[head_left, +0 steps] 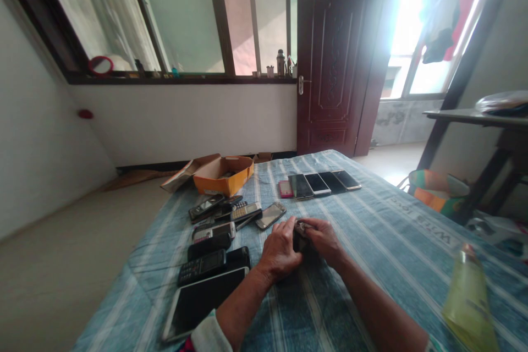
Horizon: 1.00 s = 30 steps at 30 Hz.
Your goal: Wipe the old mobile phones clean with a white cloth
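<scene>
My left hand [280,250] is closed round the side of a dark phone-like object [300,242], mostly hidden between the hands. My right hand [327,239] pinches a small crumpled greyish cloth [304,226] against its top. Just beyond my left hand lies a silver smartphone [271,215]. To the left are several older keypad phones, among them a black one [202,267] and a silver one [246,211]. A white tablet [206,300] with a dark screen lies by my left forearm.
An open orange cardboard box [225,182] stands at the far left edge of the bed [371,253]. Several smartphones [317,183] lie in a row at the back, beside a small pink-edged item [285,189]. A bottle of yellow liquid [470,302] is at front right.
</scene>
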Each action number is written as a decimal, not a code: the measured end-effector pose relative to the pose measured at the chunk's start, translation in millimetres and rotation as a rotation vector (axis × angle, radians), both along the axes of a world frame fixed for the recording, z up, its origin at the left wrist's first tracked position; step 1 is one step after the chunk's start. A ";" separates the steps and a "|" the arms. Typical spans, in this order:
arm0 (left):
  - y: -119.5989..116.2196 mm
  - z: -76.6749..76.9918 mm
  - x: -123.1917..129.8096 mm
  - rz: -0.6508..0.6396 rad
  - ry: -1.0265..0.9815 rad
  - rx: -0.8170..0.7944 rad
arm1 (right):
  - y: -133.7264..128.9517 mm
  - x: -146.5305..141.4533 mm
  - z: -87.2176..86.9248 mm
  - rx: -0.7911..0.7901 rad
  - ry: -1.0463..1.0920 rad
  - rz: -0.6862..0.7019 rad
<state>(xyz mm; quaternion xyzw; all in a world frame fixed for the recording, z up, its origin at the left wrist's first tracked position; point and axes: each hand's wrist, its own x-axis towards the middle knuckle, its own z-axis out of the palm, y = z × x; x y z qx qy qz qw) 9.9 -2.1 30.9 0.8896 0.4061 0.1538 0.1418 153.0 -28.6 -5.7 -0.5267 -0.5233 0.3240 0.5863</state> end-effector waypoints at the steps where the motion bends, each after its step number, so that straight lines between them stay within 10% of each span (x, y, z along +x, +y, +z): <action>1: -0.4 1.1 -0.2 0.009 0.000 -0.004 | 0.0 -0.1 -0.2 -0.006 0.011 -0.003; 21: 6.2 1.4 3.8 0.263 0.010 0.015 | -1.1 -4.2 -6.1 -0.012 -0.035 -0.106; 30: -1.1 8.6 0.0 -0.080 -0.013 -0.079 | -2.3 -1.3 -3.6 -0.014 0.051 -0.105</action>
